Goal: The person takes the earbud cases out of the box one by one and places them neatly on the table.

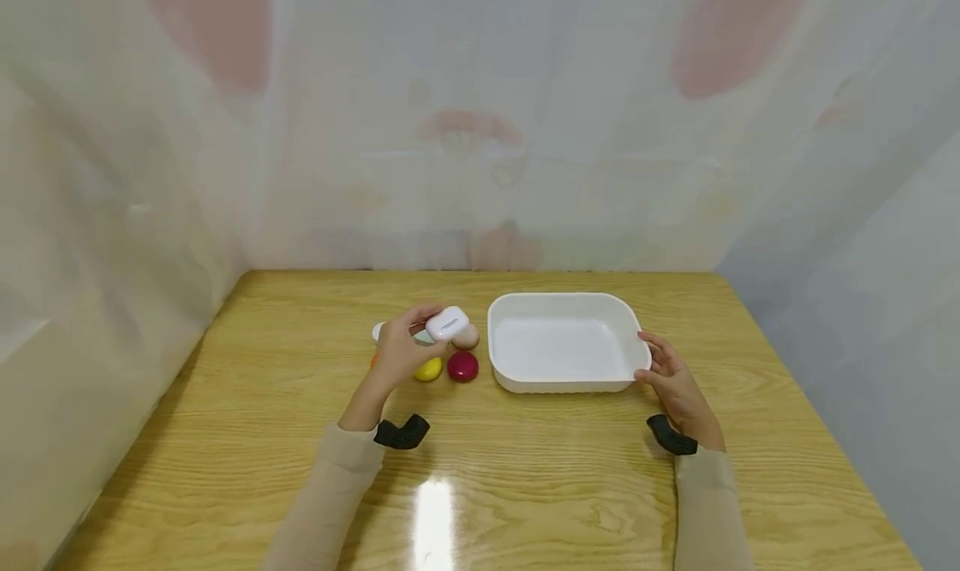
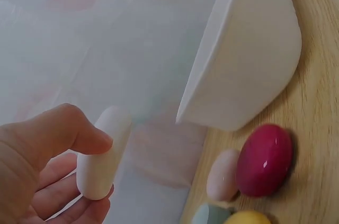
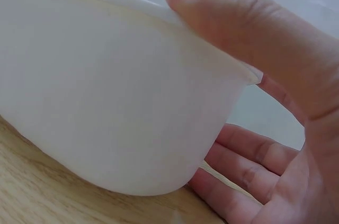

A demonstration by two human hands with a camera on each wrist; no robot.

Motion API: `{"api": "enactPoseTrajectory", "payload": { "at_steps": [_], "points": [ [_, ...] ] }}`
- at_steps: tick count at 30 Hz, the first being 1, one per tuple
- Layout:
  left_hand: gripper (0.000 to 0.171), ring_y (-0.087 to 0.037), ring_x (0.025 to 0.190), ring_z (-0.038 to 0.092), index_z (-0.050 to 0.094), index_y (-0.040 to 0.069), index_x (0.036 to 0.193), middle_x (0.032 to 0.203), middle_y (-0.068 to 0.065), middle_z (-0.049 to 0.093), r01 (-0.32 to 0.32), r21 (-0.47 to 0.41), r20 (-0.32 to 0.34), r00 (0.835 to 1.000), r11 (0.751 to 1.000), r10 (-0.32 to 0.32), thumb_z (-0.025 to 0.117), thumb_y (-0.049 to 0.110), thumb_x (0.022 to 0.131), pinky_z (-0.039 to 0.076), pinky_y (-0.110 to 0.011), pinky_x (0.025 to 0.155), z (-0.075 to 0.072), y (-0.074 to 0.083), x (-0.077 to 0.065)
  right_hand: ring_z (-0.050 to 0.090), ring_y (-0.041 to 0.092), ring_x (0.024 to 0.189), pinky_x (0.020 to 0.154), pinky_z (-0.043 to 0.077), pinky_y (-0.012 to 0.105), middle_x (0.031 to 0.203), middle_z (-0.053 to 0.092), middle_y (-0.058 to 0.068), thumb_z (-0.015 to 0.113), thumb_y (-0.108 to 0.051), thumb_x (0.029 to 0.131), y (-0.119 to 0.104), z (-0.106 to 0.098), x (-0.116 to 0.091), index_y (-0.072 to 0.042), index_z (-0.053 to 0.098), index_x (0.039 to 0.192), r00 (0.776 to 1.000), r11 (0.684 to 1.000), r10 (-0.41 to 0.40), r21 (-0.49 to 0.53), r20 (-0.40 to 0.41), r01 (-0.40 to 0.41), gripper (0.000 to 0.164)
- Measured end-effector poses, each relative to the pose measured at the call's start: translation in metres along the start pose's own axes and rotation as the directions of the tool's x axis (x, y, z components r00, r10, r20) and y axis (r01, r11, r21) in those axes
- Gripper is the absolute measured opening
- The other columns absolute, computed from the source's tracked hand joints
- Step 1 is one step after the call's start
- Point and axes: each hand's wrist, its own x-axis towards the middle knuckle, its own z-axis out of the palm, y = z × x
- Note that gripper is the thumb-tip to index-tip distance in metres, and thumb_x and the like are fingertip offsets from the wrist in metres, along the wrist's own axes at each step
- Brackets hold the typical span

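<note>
My left hand [image 1: 401,354] pinches a white earbud case [image 1: 447,324] between thumb and fingers, held above the table. In the left wrist view the case [image 2: 104,152] is seen edge-on, with the thumb on one face and fingers behind it. A white rectangular plastic bin [image 1: 566,385] with rounded corners stands right of it, and no contents show inside. At the bin's right end my right hand [image 1: 678,392] holds its rim. The right wrist view has the thumb [image 3: 238,23] on the rim and other fingers [image 3: 249,166] by the outer wall.
Beneath and beside the left hand lie smooth rounded pieces: dark red [image 1: 462,367], yellow [image 1: 428,370] and beige [image 1: 467,338]. Pale green [image 2: 211,214], orange and white ones are partly hidden. The wooden table [image 1: 525,479] meets pale curtains [image 1: 480,179] behind and at the sides.
</note>
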Motion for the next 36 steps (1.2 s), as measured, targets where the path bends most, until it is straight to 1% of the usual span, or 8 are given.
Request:
{"api": "enactPoseTrajectory", "payload": {
  "at_steps": [5, 8, 12, 18, 23, 26, 31, 36],
  "points": [
    [0.052, -0.038, 0.12, 0.06, 0.058, -0.004, 0.126, 0.129, -0.024, 0.061, 0.066, -0.012, -0.071, 0.995, 0.998, -0.067, 0.072, -0.006, 0.076, 0.052, -0.047, 0.099, -0.016, -0.015, -0.008, 0.057, -0.004, 0.109, 0.086, 0.053, 0.01, 0.131, 0.05, -0.012, 0.056, 0.005, 0.092, -0.001, -0.001, -0.001, -0.011, 0.041, 0.141, 1.0, 1.0, 0.003, -0.007, 0.013, -0.003, 0.054],
    [0.051, -0.038, 0.12, 0.06, 0.058, -0.004, 0.125, 0.129, -0.024, 0.061, 0.093, -0.007, -0.139, 0.986, 0.996, -0.093, 0.071, -0.007, 0.077, 0.052, -0.046, 0.1, -0.025, -0.025, -0.014, 0.056, -0.003, 0.112, 0.087, 0.053, 0.01, 0.133, 0.047, -0.011, 0.055, 0.006, 0.092, 0.0, -0.001, -0.002, -0.008, 0.038, 0.143, 1.0, 1.0, 0.0, -0.004, 0.025, 0.001, 0.056],
    [0.051, -0.037, 0.117, 0.06, 0.058, -0.006, 0.124, 0.127, -0.025, 0.062, 0.123, 0.037, -0.22, 0.969, 0.992, -0.112, 0.073, -0.007, 0.076, 0.051, -0.044, 0.102, -0.036, -0.038, -0.023, 0.056, -0.003, 0.112, 0.087, 0.053, 0.01, 0.134, 0.047, -0.01, 0.056, 0.005, 0.092, 0.001, -0.001, -0.004, -0.007, 0.036, 0.144, 0.999, 1.0, -0.008, 0.007, 0.032, 0.008, 0.057],
    [0.051, -0.035, 0.115, 0.061, 0.057, -0.007, 0.125, 0.127, -0.025, 0.061, 0.212, 0.056, -0.298, 0.936, 0.976, -0.187, 0.074, -0.006, 0.076, 0.049, -0.041, 0.101, -0.052, -0.053, -0.032, 0.056, -0.005, 0.111, 0.086, 0.053, 0.01, 0.133, 0.047, -0.013, 0.057, 0.003, 0.092, 0.0, -0.003, -0.002, -0.011, 0.039, 0.143, 1.0, 1.0, 0.009, -0.021, 0.015, -0.009, 0.055],
    [0.052, -0.038, 0.114, 0.062, 0.057, -0.01, 0.123, 0.125, -0.029, 0.062, 0.25, 0.076, -0.367, 0.907, 0.965, -0.207, 0.075, -0.007, 0.075, 0.05, -0.039, 0.098, -0.062, -0.062, -0.037, 0.056, -0.005, 0.111, 0.086, 0.053, 0.01, 0.134, 0.046, -0.014, 0.057, 0.003, 0.092, 0.0, -0.003, -0.001, -0.011, 0.039, 0.142, 1.0, 0.999, 0.013, -0.029, 0.011, -0.013, 0.055],
    [0.051, -0.04, 0.113, 0.063, 0.058, -0.011, 0.123, 0.124, -0.031, 0.062, 0.278, 0.077, -0.395, 0.89, 0.958, -0.226, 0.076, -0.006, 0.075, 0.051, -0.039, 0.096, -0.065, -0.063, -0.038, 0.056, -0.005, 0.11, 0.085, 0.053, 0.01, 0.132, 0.048, -0.013, 0.057, 0.003, 0.092, 0.0, -0.002, -0.001, -0.013, 0.041, 0.141, 1.0, 1.0, 0.009, -0.021, 0.009, -0.009, 0.054],
    [0.05, -0.04, 0.109, 0.064, 0.059, -0.011, 0.12, 0.119, -0.032, 0.064, 0.342, 0.089, -0.43, 0.86, 0.935, -0.274, 0.079, -0.001, 0.075, 0.057, -0.026, 0.087, -0.068, -0.068, -0.041, 0.058, -0.005, 0.108, 0.085, 0.053, 0.01, 0.131, 0.05, -0.014, 0.057, 0.004, 0.092, -0.002, -0.001, 0.0, -0.015, 0.044, 0.139, 1.0, 1.0, 0.011, -0.022, -0.008, -0.012, 0.053],
    [0.05, -0.041, 0.106, 0.066, 0.06, -0.012, 0.116, 0.114, -0.033, 0.065, 0.381, 0.097, -0.462, 0.835, 0.92, -0.297, 0.081, 0.0, 0.072, 0.057, -0.015, 0.079, -0.066, -0.08, -0.044, 0.058, -0.005, 0.108, 0.086, 0.053, 0.01, 0.13, 0.05, -0.014, 0.057, 0.004, 0.092, -0.003, 0.001, 0.0, -0.015, 0.044, 0.139, 1.0, 1.0, 0.012, -0.014, -0.002, -0.012, 0.053]
  ]
}}
